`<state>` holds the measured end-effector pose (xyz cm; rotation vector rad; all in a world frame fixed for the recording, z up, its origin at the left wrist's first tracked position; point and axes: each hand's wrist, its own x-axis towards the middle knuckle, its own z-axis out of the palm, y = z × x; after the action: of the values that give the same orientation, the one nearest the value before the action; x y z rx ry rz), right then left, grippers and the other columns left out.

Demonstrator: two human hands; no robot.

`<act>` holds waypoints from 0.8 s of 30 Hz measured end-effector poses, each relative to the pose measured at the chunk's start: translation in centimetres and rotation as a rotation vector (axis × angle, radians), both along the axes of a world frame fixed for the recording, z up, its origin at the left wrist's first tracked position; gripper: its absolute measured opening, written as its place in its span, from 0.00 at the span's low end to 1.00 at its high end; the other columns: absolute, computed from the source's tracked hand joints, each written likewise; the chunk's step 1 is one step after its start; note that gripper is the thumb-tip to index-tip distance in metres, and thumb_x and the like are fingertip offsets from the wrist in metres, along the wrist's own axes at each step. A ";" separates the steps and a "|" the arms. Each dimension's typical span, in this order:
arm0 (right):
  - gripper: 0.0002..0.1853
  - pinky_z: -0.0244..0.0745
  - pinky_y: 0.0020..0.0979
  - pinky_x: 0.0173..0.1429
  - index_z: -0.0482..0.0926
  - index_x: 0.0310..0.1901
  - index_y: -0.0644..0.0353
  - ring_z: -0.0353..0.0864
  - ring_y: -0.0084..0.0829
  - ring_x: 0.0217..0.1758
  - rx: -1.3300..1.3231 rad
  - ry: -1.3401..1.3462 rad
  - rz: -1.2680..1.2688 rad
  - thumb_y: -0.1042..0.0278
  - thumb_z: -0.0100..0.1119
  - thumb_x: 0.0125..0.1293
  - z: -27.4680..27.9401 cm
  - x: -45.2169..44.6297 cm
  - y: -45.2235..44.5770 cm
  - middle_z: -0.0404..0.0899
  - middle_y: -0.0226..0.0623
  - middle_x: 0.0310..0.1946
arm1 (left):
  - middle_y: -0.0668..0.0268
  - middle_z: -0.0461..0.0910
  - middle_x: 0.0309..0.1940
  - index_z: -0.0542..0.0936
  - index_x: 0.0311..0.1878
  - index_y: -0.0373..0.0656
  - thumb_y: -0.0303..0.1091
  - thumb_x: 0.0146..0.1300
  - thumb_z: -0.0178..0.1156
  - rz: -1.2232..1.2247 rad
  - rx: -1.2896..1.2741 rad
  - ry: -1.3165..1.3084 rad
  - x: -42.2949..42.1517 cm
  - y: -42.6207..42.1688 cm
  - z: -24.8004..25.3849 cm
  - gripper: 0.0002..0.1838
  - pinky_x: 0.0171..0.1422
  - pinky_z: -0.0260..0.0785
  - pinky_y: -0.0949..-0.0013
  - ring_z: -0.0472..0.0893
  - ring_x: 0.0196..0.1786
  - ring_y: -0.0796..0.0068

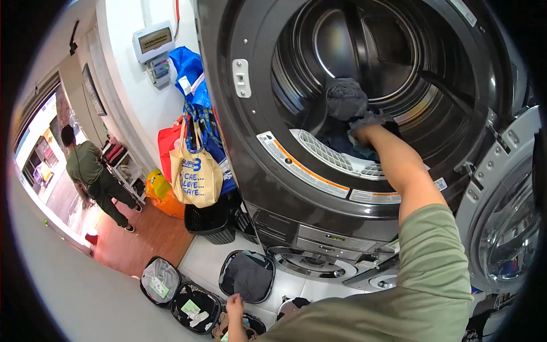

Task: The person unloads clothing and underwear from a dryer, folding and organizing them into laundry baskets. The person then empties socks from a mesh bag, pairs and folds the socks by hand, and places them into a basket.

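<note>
My right hand [364, 132] reaches inside the open drum of a large dark dryer, its fingers partly hidden among dark clothes [345, 142] at the drum's lower front. A bundled dark grey garment [346, 98] lies just behind it. Low in the view, my left hand [234, 305] hangs with its fingers curled near the bottom edge of a black basket [270, 285] of dark grey clothes [246, 275]. Whether anything is between those fingers is too small to tell.
The dryer's round glass door [507, 228] stands open at the right. Baskets with clothes [196, 308] line the floor. Bags [196, 174] hang by the wall, above an empty-looking black basket [209, 223]. Another person [85, 165] stands near the doorway at the left.
</note>
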<state>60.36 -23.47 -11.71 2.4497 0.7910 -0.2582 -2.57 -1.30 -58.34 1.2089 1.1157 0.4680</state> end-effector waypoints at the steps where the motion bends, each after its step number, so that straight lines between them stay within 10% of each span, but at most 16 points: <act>1: 0.34 0.75 0.44 0.58 0.77 0.58 0.46 0.80 0.44 0.57 0.106 0.047 -0.010 0.56 0.75 0.46 -0.6 0.4 0.5 0.80 0.45 0.54 | 0.65 0.81 0.32 0.80 0.47 0.35 0.31 0.70 0.57 -0.025 -0.046 -0.013 1.5 -1.3 1.1 0.09 0.33 0.72 0.72 0.78 0.29 0.76; 5: 0.16 0.79 0.42 0.49 0.86 0.41 0.56 0.85 0.43 0.44 0.442 -0.140 0.191 0.63 0.69 0.49 1.5 6.6 -0.4 0.85 0.47 0.40 | 0.66 0.82 0.34 0.81 0.46 0.36 0.27 0.70 0.56 -0.189 -0.030 -0.063 6.5 -5.2 8.1 0.08 0.38 0.72 0.74 0.79 0.33 0.77; 10: 0.11 0.75 0.35 0.43 0.83 0.38 0.64 0.81 0.32 0.36 1.080 -0.216 0.309 0.68 0.67 0.54 15.2 0.1 -3.5 0.84 0.39 0.32 | 0.60 0.82 0.35 0.82 0.42 0.36 0.23 0.67 0.57 -0.372 0.788 -0.148 11.9 -2.1 19.7 0.06 0.46 0.72 0.69 0.81 0.38 0.69; 14: 0.08 0.71 0.25 0.43 0.78 0.38 0.64 0.71 0.16 0.37 1.373 0.250 0.664 0.68 0.59 0.62 18.5 -13.9 -1.8 0.74 0.24 0.31 | 0.55 0.80 0.48 0.80 0.50 0.36 0.20 0.61 0.61 -0.366 1.276 -0.460 16.9 -3.3 38.3 0.13 0.59 0.69 0.66 0.79 0.53 0.62; 17: 0.08 0.71 0.24 0.43 0.76 0.38 0.61 0.72 0.17 0.38 1.372 0.519 0.902 0.69 0.60 0.58 15.5 -26.2 0.2 0.73 0.25 0.32 | 0.53 0.70 0.63 0.71 0.65 0.39 0.25 0.56 0.67 -0.296 1.036 -0.835 19.6 -6.1 45.2 0.31 0.70 0.61 0.61 0.73 0.63 0.57; 21: 0.25 0.69 0.27 0.60 0.73 0.56 0.65 0.75 0.22 0.52 1.623 1.119 0.938 0.83 0.50 0.54 9.2 -33.4 1.2 0.76 0.30 0.43 | 0.57 0.77 0.57 0.79 0.56 0.44 0.32 0.43 0.73 -0.608 1.447 -0.380 19.8 -4.4 45.3 0.31 0.80 0.43 0.47 0.71 0.66 0.57; 24: 0.29 0.69 0.27 0.60 0.77 0.59 0.64 0.77 0.25 0.53 1.732 0.938 0.816 0.85 0.48 0.52 5.7 -32.0 2.0 0.78 0.32 0.44 | 0.57 0.78 0.50 0.81 0.48 0.42 0.33 0.46 0.74 -0.855 1.364 -0.120 16.5 0.3 37.3 0.23 0.73 0.57 0.51 0.76 0.58 0.56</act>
<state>28.38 -21.47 -5.97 2.7503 3.4189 -0.5294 13.95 -0.96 -21.02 2.5988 -0.0682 0.6071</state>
